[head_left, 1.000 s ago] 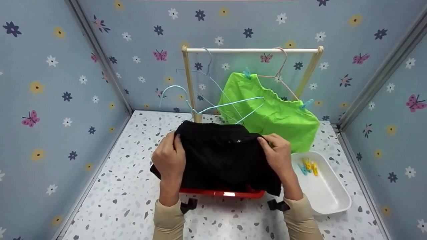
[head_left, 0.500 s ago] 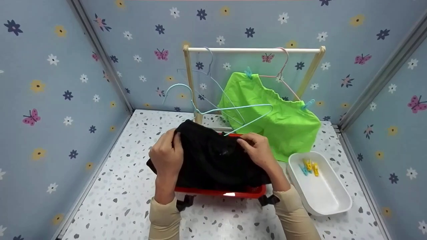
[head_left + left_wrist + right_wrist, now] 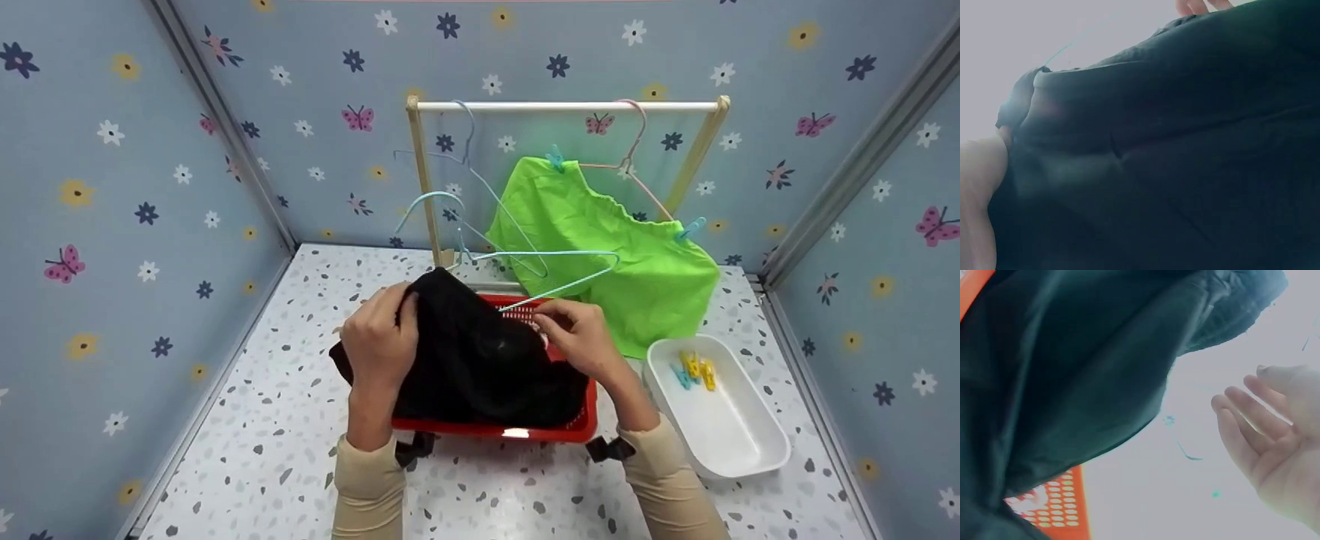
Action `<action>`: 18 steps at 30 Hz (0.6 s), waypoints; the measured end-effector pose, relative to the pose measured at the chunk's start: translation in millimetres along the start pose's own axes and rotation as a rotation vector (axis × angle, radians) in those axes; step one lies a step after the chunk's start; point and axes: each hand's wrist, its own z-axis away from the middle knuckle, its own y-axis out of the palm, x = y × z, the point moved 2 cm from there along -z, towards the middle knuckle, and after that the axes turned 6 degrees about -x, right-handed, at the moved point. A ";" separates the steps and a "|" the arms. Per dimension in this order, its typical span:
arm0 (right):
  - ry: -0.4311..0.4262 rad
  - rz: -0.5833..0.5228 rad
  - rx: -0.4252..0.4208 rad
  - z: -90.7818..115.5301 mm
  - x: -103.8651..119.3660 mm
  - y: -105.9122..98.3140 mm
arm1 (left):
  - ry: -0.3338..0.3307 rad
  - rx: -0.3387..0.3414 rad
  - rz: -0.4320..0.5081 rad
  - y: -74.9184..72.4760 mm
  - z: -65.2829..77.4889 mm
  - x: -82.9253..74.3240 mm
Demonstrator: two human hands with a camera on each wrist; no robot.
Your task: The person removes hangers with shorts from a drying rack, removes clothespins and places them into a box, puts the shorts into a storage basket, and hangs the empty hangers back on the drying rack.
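Observation:
My left hand (image 3: 380, 330) grips the waistband of the black shorts (image 3: 487, 360), with the thumb at its left corner. The shorts drape over the red basket (image 3: 495, 431), and their right side sags. A light blue hanger (image 3: 555, 253) sticks out of the waistband, its left end hidden by the cloth and its right arm bare. Just right of the shorts is my right hand (image 3: 574, 334), near the hanger's lower bar. In the right wrist view the right hand (image 3: 1275, 433) has loosely bent fingers holding nothing, apart from the cloth (image 3: 1095, 377).
Behind stands a rack with a white rail (image 3: 525, 106). A lilac hanger (image 3: 487, 187) hangs there, and green shorts (image 3: 600, 255) hang from a pink hanger (image 3: 637, 172) with blue pegs. A white tray (image 3: 735, 435) at right contains several yellow and blue pegs (image 3: 694, 367).
My right hand has moved left and let go of the waistband's right side, which has dropped toward the basket. The hanger has shifted right and tilted lower. My left hand keeps its grip.

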 end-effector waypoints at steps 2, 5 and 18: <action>-0.045 0.015 -0.021 1.5 -2.3 -3.5 | 0.014 0.018 0.016 1.1 -0.3 -0.7; -0.147 0.045 -0.068 5.5 -5.9 -11.9 | 0.026 0.041 0.040 1.9 -0.1 -1.6; -0.338 0.317 -0.539 12.3 -0.7 -52.6 | 0.097 0.131 0.158 9.9 2.5 -6.3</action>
